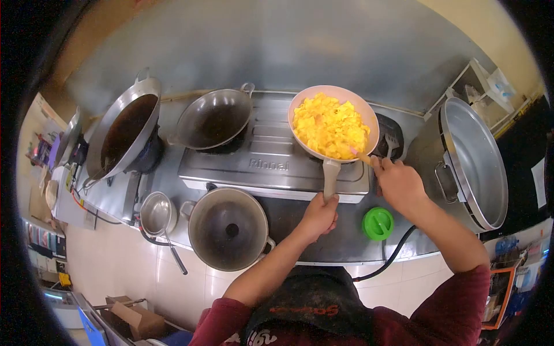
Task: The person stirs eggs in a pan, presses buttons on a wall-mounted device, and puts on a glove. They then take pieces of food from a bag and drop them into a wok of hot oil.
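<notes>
Left hand grips pan handle over stove; right hand closed on spatula at scrambled eggs; green lid on tabletop nearby.

The stove's bare middle leaves me open passage between the wok and the frying pan. Rightward the big steel pot walls me in (a green lid lies nearer, too). Leftward the lidded pot crowds the worktop.
</notes>
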Demonstrator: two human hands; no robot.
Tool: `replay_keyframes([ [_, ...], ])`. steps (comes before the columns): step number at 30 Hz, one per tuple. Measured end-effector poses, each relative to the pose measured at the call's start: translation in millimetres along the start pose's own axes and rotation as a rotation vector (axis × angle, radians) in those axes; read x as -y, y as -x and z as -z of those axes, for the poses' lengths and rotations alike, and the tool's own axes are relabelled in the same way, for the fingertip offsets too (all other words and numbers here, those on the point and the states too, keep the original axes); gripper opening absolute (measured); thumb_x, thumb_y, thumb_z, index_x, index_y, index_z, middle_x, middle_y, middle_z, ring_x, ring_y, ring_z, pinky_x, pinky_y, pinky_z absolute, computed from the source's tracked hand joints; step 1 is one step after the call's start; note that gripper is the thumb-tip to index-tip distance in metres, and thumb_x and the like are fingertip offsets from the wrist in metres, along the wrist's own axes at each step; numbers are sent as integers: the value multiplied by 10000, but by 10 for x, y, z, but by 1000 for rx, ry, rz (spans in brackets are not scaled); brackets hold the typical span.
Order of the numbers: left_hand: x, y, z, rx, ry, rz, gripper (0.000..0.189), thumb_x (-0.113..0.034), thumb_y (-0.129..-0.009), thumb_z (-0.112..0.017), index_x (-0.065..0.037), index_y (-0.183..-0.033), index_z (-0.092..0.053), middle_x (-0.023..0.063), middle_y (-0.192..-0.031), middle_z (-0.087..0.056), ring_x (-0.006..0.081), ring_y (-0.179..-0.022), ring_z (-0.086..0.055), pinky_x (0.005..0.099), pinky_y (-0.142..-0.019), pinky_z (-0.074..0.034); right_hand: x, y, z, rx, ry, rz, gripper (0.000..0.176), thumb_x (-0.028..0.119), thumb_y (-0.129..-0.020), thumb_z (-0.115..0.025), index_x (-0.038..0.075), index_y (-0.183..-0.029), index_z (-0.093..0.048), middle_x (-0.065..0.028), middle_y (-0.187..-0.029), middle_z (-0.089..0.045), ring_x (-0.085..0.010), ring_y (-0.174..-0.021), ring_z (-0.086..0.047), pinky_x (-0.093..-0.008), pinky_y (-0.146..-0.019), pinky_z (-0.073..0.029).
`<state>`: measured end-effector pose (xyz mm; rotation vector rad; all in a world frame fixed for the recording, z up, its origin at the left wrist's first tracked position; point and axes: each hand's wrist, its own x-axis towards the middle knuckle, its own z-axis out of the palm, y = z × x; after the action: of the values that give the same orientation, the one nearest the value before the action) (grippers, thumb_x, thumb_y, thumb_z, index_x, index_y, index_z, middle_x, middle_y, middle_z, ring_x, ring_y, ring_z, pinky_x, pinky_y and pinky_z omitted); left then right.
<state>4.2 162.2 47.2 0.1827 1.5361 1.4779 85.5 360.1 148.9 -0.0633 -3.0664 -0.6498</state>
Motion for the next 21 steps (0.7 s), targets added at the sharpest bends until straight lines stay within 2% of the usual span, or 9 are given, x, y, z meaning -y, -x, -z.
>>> replay_keyframes([
  [4,144,-110,-27,-8,12,-15,278,-363,-1021,-503,-89,-1050,-461,21,-679,-511,115,-466,-482,279,-373,-355,32,-598,-324,125,43,-41,384,124,-875,-584,17,-1244,-575,-145,-991,-665,-274,-912,-694,-348,-700,-588],
  [6,112,-85,-28,-21,-12,4,291,-374,-1018,-508,-89,-1054,-464,23,-685,-513,111,-470,-481,281,-380,-364,-51,-929,-452,24,-13,-121,348,117,-903,-546,43,-1241,-584,-140,-1006,-670,-292,-915,-699,-375,-732,-590],
  [9,47,-36,-27,-20,-26,8,294,-375,-1017,-506,-87,-1051,-463,24,-684,-512,114,-474,-483,281,-384,-366,-377,-996,-217,6,-20,-130,375,99,-882,-559,115,-1253,-609,-126,-1007,-670,-316,-923,-694,-415,-750,-584],
  [11,57,-46,-24,-19,4,10,292,-371,-1017,-507,-85,-1052,-460,24,-683,-509,118,-474,-483,281,-385,-364,-435,-735,360,193,-50,-243,379,104,-852,-588,173,-1218,-655,-126,-988,-675,-335,-928,-685,-452,-760,-574],
  [13,58,-36,-16,-31,13,10,290,-366,-1017,-507,-84,-1053,-456,24,-683,-506,120,-474,-481,281,-385,-361,-461,-384,818,192,-121,-200,364,109,-824,-609,175,-1172,-692,-142,-975,-683,-344,-914,-688,-463,-748,-570],
  [16,34,-22,-26,-49,16,0,286,-362,-1018,-508,-84,-1053,-450,23,-684,-502,119,-472,-472,279,-385,-356,-409,-184,716,197,-105,-122,232,151,-906,-544,54,-1015,-724,-170,-891,-708,-317,-877,-717,-454,-730,-588],
  [18,103,-50,-43,-34,37,6,286,-363,-1019,-509,-85,-1053,-446,21,-683,-498,114,-470,-465,275,-385,-353,-163,-405,177,213,-94,-232,216,143,-901,-552,59,-983,-733,-194,-902,-713,-312,-883,-722,-444,-727,-591],
  [20,61,-26,-50,-28,40,21,286,-365,-1019,-511,-89,-1053,-446,22,-687,-496,111,-470,-461,271,-385,-345,38,-685,-219,211,-272,-357,380,133,-857,-610,139,-1236,-631,-186,-1038,-681,-349,-924,-694,-467,-785,-572],
  [21,50,-14,-57,-26,43,29,285,-367,-1018,-513,-91,-1053,-446,22,-689,-495,109,-470,-460,269,-384,-341,13,-752,-377,139,-256,-372,391,136,-862,-609,133,-1253,-616,-188,-1051,-679,-351,-928,-694,-469,-787,-571],
])
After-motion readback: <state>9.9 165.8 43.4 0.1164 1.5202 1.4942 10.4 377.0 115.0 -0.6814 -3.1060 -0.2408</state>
